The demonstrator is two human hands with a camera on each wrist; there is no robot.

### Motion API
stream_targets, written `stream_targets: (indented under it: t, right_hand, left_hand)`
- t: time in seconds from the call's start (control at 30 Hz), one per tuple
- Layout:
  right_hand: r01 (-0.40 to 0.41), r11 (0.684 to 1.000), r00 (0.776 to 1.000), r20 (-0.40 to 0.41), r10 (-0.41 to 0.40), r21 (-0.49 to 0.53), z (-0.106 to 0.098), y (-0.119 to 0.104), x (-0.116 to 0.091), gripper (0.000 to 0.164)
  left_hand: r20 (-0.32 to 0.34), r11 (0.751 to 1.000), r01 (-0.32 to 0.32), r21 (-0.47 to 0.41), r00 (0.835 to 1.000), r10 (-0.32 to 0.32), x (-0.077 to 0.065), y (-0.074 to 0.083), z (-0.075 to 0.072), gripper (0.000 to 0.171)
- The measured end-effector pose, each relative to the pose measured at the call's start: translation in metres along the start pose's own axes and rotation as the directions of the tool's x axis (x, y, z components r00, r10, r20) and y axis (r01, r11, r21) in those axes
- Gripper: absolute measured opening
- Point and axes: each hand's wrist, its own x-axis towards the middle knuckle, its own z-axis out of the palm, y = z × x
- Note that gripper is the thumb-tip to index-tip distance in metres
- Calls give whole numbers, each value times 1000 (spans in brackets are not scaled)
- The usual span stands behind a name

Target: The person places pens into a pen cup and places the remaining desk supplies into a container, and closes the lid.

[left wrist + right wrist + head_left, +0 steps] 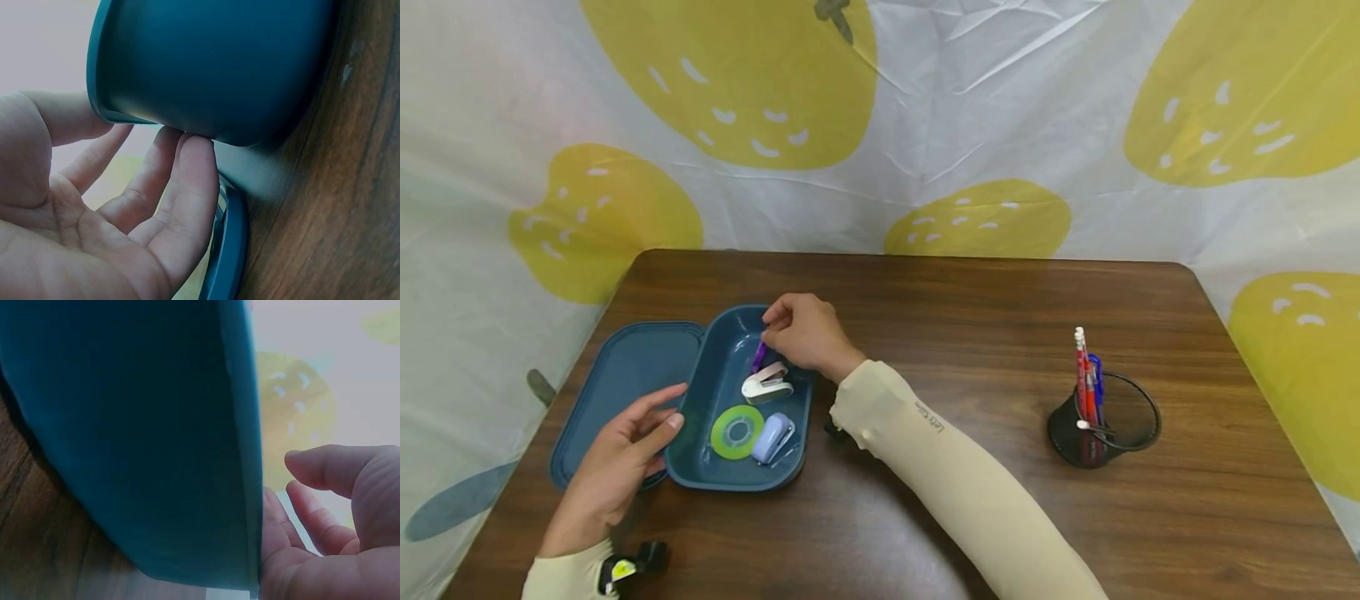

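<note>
A blue plastic box [695,462] stands at the left of the table. Inside lie a green tape roll [720,435], a small light-blue rounded item [767,440], a white stapler-like item [766,389] and a slim purple object [758,358]. My right hand [808,333] reaches over the far right rim, fingertips right at the purple object's upper end. In the right wrist view, a gap shows between thumb [325,469] and fingers. My left hand [617,462] is beside the box's left side, its fingertips [197,150] touching the outer wall in the left wrist view.
A matching blue lid [625,367] lies left of the box, partly behind my left hand. A black mesh pen cup [1067,429] with pencils and pens [1090,383] stands at the right. Patterned fabric [985,125] hangs behind the brown wooden table [940,317].
</note>
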Motion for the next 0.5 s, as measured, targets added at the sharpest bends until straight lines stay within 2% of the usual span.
stream_targets:
  t: [0.3, 0.5]
  right_hand:
    - [16, 1000, 999, -34, -16, 18, -9, 4, -6, 26]
    - [23, 999, 998, -52, -21, 39, -15, 7, -9, 24]
  left_hand:
    - [15, 1000, 19, 22, 1000, -19, 0, 1, -1, 63]
    - [3, 999, 3, 36, 1000, -3, 0, 2, -4, 62]
